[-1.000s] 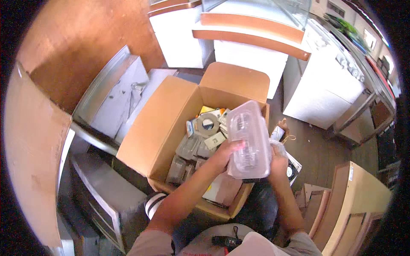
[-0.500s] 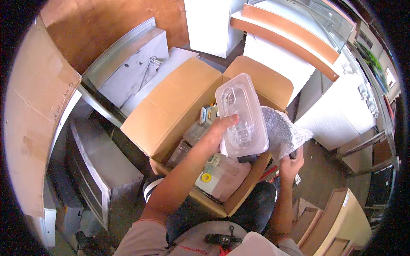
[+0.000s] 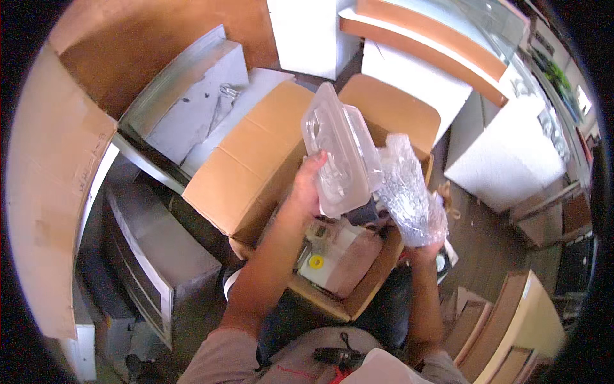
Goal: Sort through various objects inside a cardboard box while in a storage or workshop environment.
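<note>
My left hand (image 3: 309,184) grips a clear plastic food container (image 3: 336,153) with a lid, tilted up above the open cardboard box (image 3: 246,169). In my right hand (image 3: 427,249) is a bundle of bubble wrap (image 3: 406,192), held over the box's right side; what it wraps, if anything, I cannot make out. Inside the box lie a flat whitish package (image 3: 348,256) and a yellow ring-shaped roll (image 3: 316,262). A dark block-like thing (image 3: 363,213) shows just below the container. My left forearm and the container hide much of the box's inside.
White cabinets with a brown ledge (image 3: 422,48) stand beyond the box. A grey metal unit (image 3: 192,96) is at the far left, with a dark drawer-like cabinet (image 3: 160,237) nearer. Wooden panels (image 3: 505,320) lean at the lower right. A large cardboard sheet (image 3: 57,192) rises along the left.
The container has moved left and up a little and turned more onto its edge. My right hand has turned, and the bubble wrap now stands upright above it.
</note>
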Available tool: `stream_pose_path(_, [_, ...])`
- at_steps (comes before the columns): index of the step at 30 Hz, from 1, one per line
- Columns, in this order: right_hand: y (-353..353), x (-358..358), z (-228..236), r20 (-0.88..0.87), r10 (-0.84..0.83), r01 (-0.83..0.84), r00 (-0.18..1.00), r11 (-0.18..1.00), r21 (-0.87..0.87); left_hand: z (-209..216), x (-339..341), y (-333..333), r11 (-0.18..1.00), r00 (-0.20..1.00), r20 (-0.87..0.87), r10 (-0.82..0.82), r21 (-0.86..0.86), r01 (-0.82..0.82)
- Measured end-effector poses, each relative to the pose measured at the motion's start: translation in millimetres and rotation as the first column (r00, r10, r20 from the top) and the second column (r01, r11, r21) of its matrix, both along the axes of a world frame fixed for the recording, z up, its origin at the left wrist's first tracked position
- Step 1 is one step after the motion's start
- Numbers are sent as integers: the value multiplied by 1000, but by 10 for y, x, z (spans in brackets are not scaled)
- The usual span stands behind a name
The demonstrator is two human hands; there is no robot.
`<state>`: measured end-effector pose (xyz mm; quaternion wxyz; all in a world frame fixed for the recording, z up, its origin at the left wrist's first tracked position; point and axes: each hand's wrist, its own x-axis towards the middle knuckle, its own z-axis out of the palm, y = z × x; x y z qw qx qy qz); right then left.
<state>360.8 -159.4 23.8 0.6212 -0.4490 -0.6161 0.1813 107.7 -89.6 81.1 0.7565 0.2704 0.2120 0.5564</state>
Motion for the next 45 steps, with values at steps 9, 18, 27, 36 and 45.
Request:
stream_pose_path(9, [-12, 497, 174, 797, -157, -134, 583, 949, 285, -23, -178, 53, 969, 954, -175, -243, -14, 245])
stream_pose_path(18, [-99, 392, 176, 353, 95, -37, 931, 985, -167, -197, 85, 87, 999, 983, -182, -36, 21, 40])
stream_pose_path(27, [-318, 254, 353, -409, -434, 318, 803, 892, -322, -408, -392, 380, 977, 956, 216, -198, 126, 174])
stream_pose_path(36, [-467, 455, 75, -860, -210, -278, 465, 887, -368, -591, -722, 335, 950, 943, 119, -311, 82, 302])
stream_pose_path(45, [-766, 621, -123, -819, -375, -302, 433, 796, -524, -546, -1182, 577, 972, 972, -20, -235, -21, 234])
